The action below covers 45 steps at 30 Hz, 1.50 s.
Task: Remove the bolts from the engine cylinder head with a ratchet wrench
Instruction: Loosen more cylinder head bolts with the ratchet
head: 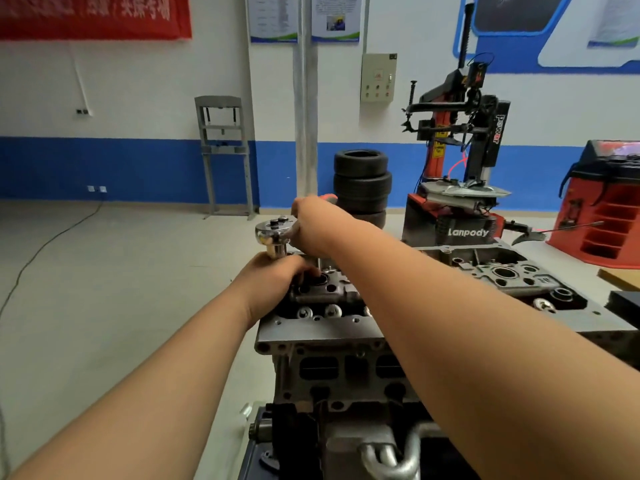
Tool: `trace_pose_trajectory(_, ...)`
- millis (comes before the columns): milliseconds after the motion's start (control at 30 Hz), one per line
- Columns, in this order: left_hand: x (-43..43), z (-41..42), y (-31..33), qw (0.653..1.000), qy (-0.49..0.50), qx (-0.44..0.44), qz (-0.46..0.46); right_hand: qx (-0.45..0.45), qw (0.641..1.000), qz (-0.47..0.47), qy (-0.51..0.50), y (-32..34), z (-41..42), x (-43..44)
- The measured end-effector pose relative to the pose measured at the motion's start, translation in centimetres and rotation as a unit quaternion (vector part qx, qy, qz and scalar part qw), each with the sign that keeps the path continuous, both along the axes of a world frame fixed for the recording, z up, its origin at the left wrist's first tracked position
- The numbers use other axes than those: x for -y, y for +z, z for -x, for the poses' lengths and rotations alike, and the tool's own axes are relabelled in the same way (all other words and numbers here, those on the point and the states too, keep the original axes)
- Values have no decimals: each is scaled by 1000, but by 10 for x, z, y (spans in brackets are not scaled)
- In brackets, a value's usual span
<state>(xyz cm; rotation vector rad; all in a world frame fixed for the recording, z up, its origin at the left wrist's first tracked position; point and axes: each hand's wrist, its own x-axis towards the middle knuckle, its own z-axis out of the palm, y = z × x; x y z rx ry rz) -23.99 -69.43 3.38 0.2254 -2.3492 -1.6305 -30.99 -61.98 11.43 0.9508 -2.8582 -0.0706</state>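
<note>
Ratchet wrench, chrome (pixel 273 232): handle runs right from head into right hand (pixel 313 225), fingers closed round it. Left hand (pixel 273 275) curled round polished steel socket (pixel 277 250) at far end of grey cast-metal cylinder head (pixel 311 330). Bolt hidden.

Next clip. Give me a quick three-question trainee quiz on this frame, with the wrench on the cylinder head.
1. True or false: the ratchet wrench is at the near end of the cylinder head, closest to the camera.
2. What does the right hand grip? A) the wrench handle B) a hammer C) a loose bolt
3. Fill in: the ___ hand sits just below the wrench's head, against the cylinder head.
Key: 1 false, it is at the far end. 2 A. 3 the left hand.
</note>
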Motion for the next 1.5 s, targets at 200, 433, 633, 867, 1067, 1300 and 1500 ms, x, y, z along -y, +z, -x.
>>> trace_pose_trajectory(200, -8, -3, 0, 995, 57, -7, 78, -13, 982, 180, -57, -29, -18, -44)
trace_pose_trajectory(433, -8, 0, -2, 989, 66, -18, 133, -112, 980, 160, -27, -56, -104, -99)
trace_pose_trajectory(633, -8, 2, -4, 979, 70, -18, 193, -108, 983, 150, 14, -58, -117, -101)
trace_pose_trajectory(867, -1, -1, -5, 999, 21, -39, -5, 11, 980, 201, -5, -27, -14, -54)
trace_pose_trajectory(1067, -3, -1, 2, 1000, 12, 2, 4, 117, 975, 185, 27, -14, 3, -8)
trace_pose_trajectory(1300, -6, 1, -1, 997, 56, -18, 50, -12, 985, 168, -39, -30, -18, -38)
trace_pose_trajectory(1500, -5, 5, -4, 994, 43, -21, 101, -134, 982, 118, -54, -56, -94, -91)
